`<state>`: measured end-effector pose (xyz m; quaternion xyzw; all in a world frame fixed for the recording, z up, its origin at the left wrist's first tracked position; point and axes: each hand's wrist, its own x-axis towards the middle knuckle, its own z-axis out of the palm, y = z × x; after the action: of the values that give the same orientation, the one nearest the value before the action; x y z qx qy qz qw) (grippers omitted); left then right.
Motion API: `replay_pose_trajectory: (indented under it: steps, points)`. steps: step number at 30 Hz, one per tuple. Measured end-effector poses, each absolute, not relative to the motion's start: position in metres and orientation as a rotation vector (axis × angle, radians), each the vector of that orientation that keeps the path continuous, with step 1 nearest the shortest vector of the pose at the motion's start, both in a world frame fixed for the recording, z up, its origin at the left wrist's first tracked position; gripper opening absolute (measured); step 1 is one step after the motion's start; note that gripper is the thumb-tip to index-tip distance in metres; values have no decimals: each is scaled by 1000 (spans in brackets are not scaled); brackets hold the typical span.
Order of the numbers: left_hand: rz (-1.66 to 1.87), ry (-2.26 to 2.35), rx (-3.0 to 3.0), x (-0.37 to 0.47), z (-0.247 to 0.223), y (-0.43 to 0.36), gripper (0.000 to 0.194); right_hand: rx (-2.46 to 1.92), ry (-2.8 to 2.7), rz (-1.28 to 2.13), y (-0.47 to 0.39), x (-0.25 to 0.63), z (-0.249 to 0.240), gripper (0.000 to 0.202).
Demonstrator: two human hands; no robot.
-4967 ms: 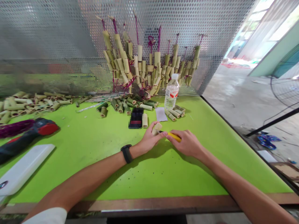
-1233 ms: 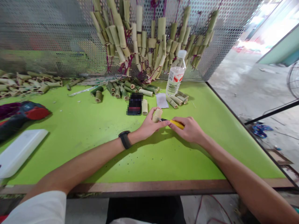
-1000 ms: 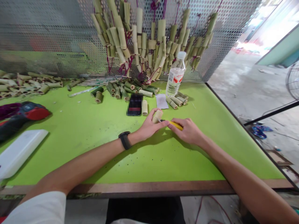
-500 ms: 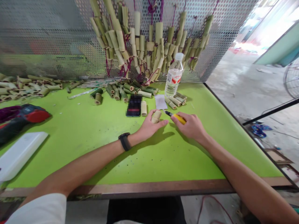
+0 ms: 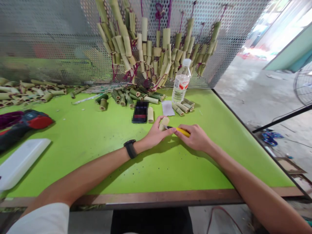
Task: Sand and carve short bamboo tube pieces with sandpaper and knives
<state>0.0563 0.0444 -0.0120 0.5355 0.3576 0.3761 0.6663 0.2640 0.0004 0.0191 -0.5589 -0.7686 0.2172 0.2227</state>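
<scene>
Near the middle of the green table [image 5: 97, 169], my left hand [image 5: 154, 135] is closed around a short pale bamboo piece [image 5: 165, 122]. A yellow utility knife [image 5: 182, 132] is gripped in my right hand [image 5: 197, 138]. Its dark front end points left and meets the bamboo piece beside my left thumb. Just beyond my hands lie another bamboo piece [image 5: 150, 115], a phone [image 5: 140, 112] and a small grey-white sheet [image 5: 168, 108].
A clear water bottle [image 5: 181, 83] stands behind the sheet, beside cut bamboo tubes [image 5: 183, 107]. Bamboo strings hang on a perforated metal panel [image 5: 68, 42]. A red and black power tool [image 5: 36, 119] and a white box [image 5: 23, 162] lie at the left.
My right hand has moved left with the knife, and the knife's tip now reaches the bamboo piece. My left hand still holds that piece, at a slightly different angle.
</scene>
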Motion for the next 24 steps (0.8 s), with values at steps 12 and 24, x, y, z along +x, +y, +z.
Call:
replay_pose_trajectory:
  steps: [12,24]
  points:
    - [885,831,1175,60,-12,45,74,-1609,-2084,536,0,264,15,58]
    - [903,823,1106,60,-17,48,80,-1568,-2077,495,2,267,18,55]
